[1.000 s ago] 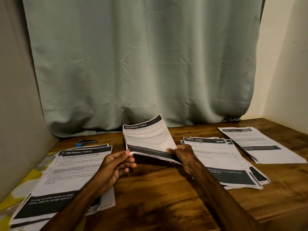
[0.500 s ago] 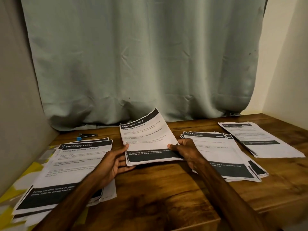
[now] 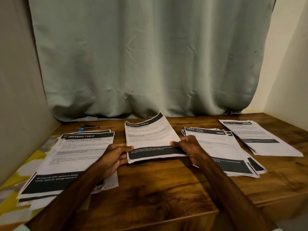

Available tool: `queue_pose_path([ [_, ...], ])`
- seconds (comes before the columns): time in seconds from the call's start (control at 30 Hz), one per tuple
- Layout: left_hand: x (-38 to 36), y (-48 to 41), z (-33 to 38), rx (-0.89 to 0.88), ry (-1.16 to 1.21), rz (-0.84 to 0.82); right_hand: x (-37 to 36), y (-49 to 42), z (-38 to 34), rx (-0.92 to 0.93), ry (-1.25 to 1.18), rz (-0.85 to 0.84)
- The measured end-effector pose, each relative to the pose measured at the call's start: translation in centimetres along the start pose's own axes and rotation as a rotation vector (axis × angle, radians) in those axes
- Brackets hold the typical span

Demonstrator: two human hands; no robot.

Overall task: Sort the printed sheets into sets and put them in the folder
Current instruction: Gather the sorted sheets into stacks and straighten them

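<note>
Centre sheets between left pile and right pile — far-right pile further right

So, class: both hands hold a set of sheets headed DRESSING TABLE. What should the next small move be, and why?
Probably move the held set leftward onto the left pile: that pile's top sheet is also headed DRESSING TABLE, whereas the kitchen pile is headed 1623 KITCHEN. The left hand and right hand grip the set's near corners.
</note>
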State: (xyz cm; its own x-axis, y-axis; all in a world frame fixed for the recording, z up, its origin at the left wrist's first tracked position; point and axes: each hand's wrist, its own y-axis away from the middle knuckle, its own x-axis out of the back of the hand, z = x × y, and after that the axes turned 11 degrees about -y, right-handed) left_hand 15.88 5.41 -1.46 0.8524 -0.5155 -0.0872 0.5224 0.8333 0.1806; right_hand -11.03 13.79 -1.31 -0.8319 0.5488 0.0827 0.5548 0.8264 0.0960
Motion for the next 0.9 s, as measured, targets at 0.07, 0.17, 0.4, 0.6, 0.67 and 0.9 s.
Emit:
queue_pose_path([
  [0.07, 0.2, -0.1, -0.1, 0.011, 0.017, 0.009, 0.1, 0.3, -0.6, -0.043, -0.072, -0.020],
  [0.17, 0.5, -0.3, -0.2, 0.037, 0.045, 0.034, 0.2, 1.0, -1.6, -0.096, -0.194, -0.065],
  [0.4, 0.6, -0.3, -0.1, 0.050, 0.065, 0.054, 0.4, 1.5, -2.2, -0.192, -0.242, -0.088],
  [0.6, 0.6, -0.7, -0.2, 0.056, 0.004, 0.047, 1.1, 1.6, -2.4, -0.193, -0.211, -0.092],
  [0.67, 0.3, -1.2, 0.1, 0.086, -0.042, 0.060, 1.3, 1.5, -3.0, -0.194, -0.185, -0.103],
  [0.9, -1.3, -3.6, 2.2, 0.077, -0.237, 0.136, 4.9, 1.1, -4.7, -0.081, 0.191, -0.104],
])
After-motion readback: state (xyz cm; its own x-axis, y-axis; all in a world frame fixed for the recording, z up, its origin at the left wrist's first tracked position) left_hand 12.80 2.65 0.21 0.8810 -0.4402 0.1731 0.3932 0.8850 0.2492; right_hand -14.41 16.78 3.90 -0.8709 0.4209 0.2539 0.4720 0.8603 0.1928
